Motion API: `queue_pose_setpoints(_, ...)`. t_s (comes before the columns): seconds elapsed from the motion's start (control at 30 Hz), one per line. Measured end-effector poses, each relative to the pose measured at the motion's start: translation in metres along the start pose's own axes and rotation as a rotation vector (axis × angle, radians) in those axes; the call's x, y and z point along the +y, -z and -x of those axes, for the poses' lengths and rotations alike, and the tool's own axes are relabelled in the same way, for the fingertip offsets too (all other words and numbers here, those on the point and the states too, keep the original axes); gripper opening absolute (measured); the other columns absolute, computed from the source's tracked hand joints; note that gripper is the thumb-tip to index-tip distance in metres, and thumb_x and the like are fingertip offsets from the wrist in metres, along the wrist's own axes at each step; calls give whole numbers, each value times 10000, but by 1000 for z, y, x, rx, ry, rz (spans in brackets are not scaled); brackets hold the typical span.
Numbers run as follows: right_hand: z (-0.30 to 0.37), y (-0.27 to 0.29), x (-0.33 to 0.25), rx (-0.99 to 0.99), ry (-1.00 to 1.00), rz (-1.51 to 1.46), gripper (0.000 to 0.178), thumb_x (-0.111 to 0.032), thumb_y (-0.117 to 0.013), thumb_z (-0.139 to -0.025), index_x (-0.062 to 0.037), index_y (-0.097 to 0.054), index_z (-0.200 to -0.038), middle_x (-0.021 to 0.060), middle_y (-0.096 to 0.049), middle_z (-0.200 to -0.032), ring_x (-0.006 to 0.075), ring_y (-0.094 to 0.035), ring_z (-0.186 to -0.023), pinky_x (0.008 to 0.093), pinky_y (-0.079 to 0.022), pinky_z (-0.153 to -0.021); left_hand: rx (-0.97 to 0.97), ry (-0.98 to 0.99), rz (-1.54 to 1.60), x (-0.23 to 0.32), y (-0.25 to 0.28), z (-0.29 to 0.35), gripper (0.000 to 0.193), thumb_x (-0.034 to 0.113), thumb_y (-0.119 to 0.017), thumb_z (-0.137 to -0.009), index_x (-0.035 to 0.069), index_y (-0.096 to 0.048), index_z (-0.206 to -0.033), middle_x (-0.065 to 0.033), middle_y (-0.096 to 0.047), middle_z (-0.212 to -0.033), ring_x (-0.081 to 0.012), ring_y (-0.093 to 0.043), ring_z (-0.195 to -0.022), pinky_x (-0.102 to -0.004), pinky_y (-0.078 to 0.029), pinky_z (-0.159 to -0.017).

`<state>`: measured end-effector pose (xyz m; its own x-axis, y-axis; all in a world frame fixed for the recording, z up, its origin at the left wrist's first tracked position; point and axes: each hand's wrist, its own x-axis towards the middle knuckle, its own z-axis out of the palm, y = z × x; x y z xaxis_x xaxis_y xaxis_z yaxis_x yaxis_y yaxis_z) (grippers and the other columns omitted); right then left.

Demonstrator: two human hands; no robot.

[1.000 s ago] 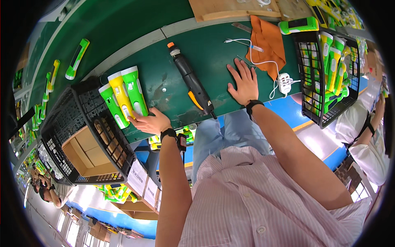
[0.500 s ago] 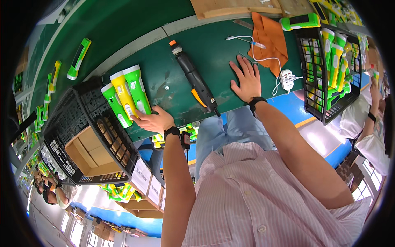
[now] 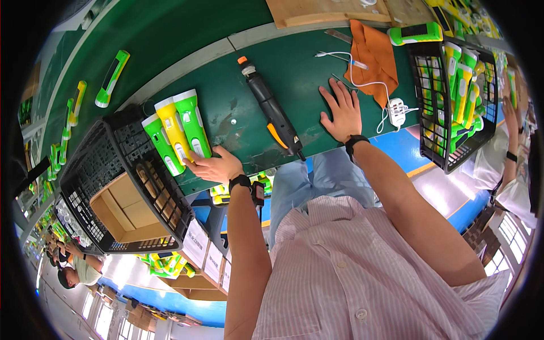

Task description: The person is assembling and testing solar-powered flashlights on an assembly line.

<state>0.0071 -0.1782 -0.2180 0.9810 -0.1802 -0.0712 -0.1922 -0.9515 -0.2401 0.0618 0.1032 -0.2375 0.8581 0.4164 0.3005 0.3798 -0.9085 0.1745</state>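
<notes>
Three flashlights lie side by side on the green workbench (image 3: 238, 170): a green one (image 3: 163, 144) on the left, a yellow one (image 3: 173, 130) in the middle, another green one (image 3: 192, 124) on the right. My left hand (image 3: 220, 166) rests at their near ends, fingers loosely stretched and apart, the fingertips by the yellow and right green handles. Flat on the bench lies my right hand (image 3: 343, 113), fingers spread, holding nothing. Between the hands is a black electric screwdriver (image 3: 270, 105) with an orange trigger. Beyond my right hand are an orange cloth (image 3: 374, 62) and a white charger with a cable (image 3: 396, 111).
A black crate (image 3: 119, 147) with a cardboard box (image 3: 127, 207) stands at the left. Another black crate (image 3: 453, 161), holding many green and yellow flashlights, is at the right, with a green flashlight (image 3: 416, 34) beside it. Further flashlights line the far-left belt (image 3: 170, 39). Co-workers are at both sides.
Both my hands stay in place; the view shifts slightly. At the far right, a co-worker's hand and arm have moved a little.
</notes>
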Motion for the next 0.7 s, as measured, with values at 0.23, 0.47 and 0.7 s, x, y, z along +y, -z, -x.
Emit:
queue_pose_setpoints(0.23,4,-2,0,-2,2,-2,600,-343,-492,-740,-227,-371,-1316,55,-261,-1416,241,-238,-1302,457,-167,-1056,-12,8,-9,-4,-2,4,597,236,-526,-748,35,-338,-1278,-196,-283,-1333,-337,-365,-1137,-440,-326,-922)
queue_pose_setpoints(0.47,-5,5,-3,13,1,-16,603,-320,-522,-734,-241,-370,-1312,35,-263,-1415,226,-248,-1297,464,-194,-1052,7,19,23,3,5,-6,611,213,-522,-738,55,-321,-1294,-200,-276,-1354,-357,-356,-1166,-464,-328,-907)
queue_pose_setpoints(0.7,-7,8,-3,15,19,-27,583,-315,-503,-738,-198,-393,-1298,70,-271,-1413,246,-253,-1296,473,-186,-1051,13,15,49,5,4,-6,597,209,-534,-728,43,-354,-1272,-194,-274,-1367,-354,-358,-1166,-464,-324,-916)
